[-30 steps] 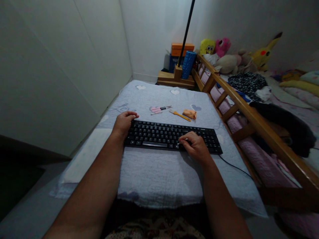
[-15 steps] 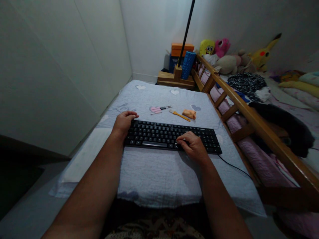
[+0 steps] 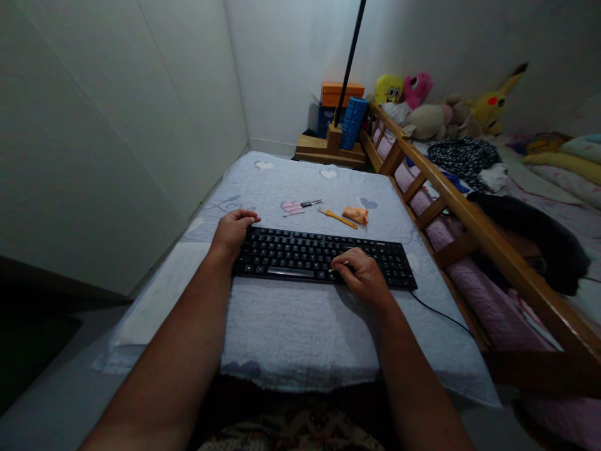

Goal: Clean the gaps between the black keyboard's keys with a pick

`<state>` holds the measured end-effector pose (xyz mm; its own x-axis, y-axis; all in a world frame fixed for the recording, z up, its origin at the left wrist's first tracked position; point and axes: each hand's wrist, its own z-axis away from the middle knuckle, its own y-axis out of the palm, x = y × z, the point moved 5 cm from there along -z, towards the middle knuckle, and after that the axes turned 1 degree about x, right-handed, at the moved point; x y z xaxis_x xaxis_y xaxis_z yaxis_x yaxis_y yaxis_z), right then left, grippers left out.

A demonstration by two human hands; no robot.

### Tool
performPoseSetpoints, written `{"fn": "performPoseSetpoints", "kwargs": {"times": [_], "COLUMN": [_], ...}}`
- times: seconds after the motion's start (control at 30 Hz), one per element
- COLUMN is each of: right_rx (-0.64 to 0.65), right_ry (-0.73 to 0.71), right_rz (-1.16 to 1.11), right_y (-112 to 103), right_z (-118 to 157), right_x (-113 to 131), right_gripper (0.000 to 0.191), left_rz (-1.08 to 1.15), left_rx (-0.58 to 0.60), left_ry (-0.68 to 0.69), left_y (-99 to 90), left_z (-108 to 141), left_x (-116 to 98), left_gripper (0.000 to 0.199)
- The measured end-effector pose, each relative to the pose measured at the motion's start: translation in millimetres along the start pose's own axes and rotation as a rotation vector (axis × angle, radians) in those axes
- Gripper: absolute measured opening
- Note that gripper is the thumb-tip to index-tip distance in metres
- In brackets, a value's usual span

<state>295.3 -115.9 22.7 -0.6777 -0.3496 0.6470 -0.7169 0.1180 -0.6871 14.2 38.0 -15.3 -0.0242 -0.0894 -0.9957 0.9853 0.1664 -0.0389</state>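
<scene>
A black keyboard (image 3: 291, 251) lies flat across the cloth-covered table. My left hand (image 3: 230, 233) rests at its left end with curled fingers, gripping the far left corner. Over the right-hand keys, my right hand (image 3: 362, 274) is closed in a pinch. Between its thumb and fingers is a thin white cotton swab (image 3: 332, 270), its tip down among the keys near the front edge. Beyond the keyboard lie a pink-handled tool with a metal tip (image 3: 303, 205), a thin white stick (image 3: 293, 214), a yellow brush (image 3: 339, 218) and a crumpled orange cloth (image 3: 355, 215).
The keyboard's cable (image 3: 441, 312) runs off to the right. A wooden bed rail (image 3: 451, 194) borders the table on the right, with plush toys and bedding behind it. A white panel (image 3: 154, 125) stands on the left. White sheet-like material (image 3: 162, 294) lies beside my left forearm.
The swab's tip in my right hand has shifted very slightly left. My left hand and the keyboard stay in place.
</scene>
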Motion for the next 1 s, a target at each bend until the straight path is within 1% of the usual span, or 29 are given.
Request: {"fn": "performPoseSetpoints", "kwargs": {"times": [0.43,0.63,1.0], "right_rx": [-0.021,-0.007,0.001], "right_ry": [0.023,0.009,-0.015], "right_rz": [0.028,0.020,0.022], "right_y": [-5.0,-2.5,2.5], "right_z": [0.9,0.0,-1.0], "right_x": [-3.0,0.6,1.1], "right_gripper": [0.017,0.016,0.017], "left_rz": [-0.005,0.021,-0.014], "left_rx": [0.003,0.013,0.002], "left_ry": [0.006,0.006,0.012], "left_y": [-0.1,-0.4,0.8], "left_z": [0.4,-2.5,0.9], "left_x": [0.0,3.9,-0.9], "left_gripper": [0.010,0.012,0.010]}}
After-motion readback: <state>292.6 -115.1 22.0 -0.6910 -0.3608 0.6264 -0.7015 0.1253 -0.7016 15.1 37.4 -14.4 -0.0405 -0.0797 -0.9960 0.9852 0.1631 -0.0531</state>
